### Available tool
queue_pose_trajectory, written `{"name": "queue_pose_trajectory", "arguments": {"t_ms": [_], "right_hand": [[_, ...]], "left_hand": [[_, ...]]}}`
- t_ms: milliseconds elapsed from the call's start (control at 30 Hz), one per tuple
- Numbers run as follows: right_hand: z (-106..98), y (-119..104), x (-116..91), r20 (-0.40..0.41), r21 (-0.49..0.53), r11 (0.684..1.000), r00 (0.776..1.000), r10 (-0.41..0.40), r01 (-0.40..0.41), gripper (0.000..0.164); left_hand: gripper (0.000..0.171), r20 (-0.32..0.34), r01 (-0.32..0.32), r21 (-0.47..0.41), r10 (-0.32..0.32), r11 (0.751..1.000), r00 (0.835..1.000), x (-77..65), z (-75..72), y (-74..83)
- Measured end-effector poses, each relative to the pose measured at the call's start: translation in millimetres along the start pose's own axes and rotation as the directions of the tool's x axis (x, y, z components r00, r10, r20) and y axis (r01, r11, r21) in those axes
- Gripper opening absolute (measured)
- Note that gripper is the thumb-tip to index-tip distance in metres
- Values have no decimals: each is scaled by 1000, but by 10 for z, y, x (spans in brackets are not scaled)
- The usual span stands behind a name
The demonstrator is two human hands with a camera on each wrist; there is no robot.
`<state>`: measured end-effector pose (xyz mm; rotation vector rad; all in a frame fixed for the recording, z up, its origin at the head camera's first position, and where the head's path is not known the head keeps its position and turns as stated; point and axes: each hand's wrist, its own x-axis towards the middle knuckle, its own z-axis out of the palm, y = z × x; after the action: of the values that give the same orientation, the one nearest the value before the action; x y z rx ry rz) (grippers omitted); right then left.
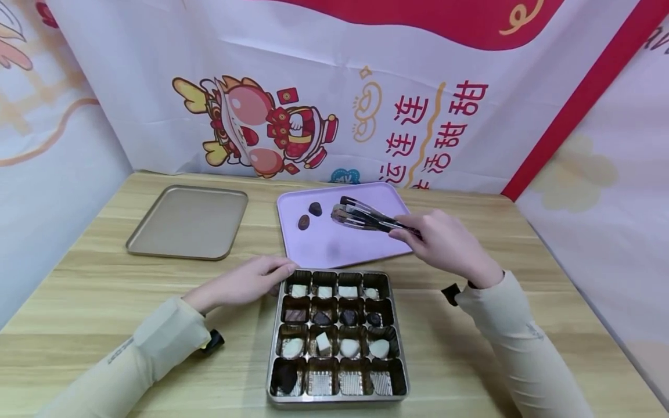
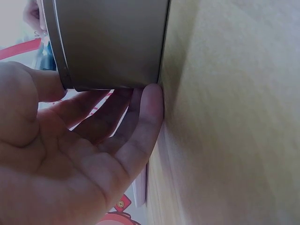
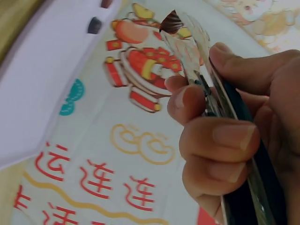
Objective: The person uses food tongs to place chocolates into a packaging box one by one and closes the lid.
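My right hand (image 1: 444,241) grips a pair of tongs (image 1: 373,219) above the lilac tray (image 1: 355,249). Between the tong tips is a dark ridged chocolate (image 3: 172,22), held up off the tray. Two more dark chocolates lie on the tray, a reddish-brown one (image 1: 304,222) and a darker one (image 1: 315,209). With its thumb on the rim, my left hand (image 1: 245,284) holds the far left corner of a metal chocolate tin (image 1: 340,399). Its divided insert carries white chocolates in two rows, dark ones in another, and one dark chocolate (image 1: 285,376) in the near left compartment.
A bare bronze-coloured baking tray (image 1: 188,223) lies at the back left of the wooden table (image 1: 230,342). Behind the table hangs a printed cloth backdrop (image 1: 334,116), close beyond the lilac tray. The tin stands directly in front of that tray.
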<state>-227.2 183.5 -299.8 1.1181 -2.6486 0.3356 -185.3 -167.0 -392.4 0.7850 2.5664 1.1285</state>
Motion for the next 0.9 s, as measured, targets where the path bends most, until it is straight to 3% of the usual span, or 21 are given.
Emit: {"name": "queue_pose_trajectory", "arguments": {"t_ms": [167,300,467,733,900], "right_hand": [[-103,-77,-113,-48,19,995,995,-93,94,21],[-147,-123,-187,-68,13,979,977,-201,202,26],[-171,-186,-203,-22,72,936,939,-345,345,19],[-185,-349,-269,66,202,866,876,-479,458,8],[-196,-437,-319,93,226,820,826,-556,526,15]], "left_hand": [[35,1,9,9,-9,1000,1000,10,18,2],[34,1,13,7,-13,1000,1000,14,22,-2],[36,-3,20,4,-20,1000,1000,-2,12,-12],[36,1,13,11,-13,1000,1000,0,4,-11],[36,3,12,15,-12,1000,1000,4,1,-22]]}}
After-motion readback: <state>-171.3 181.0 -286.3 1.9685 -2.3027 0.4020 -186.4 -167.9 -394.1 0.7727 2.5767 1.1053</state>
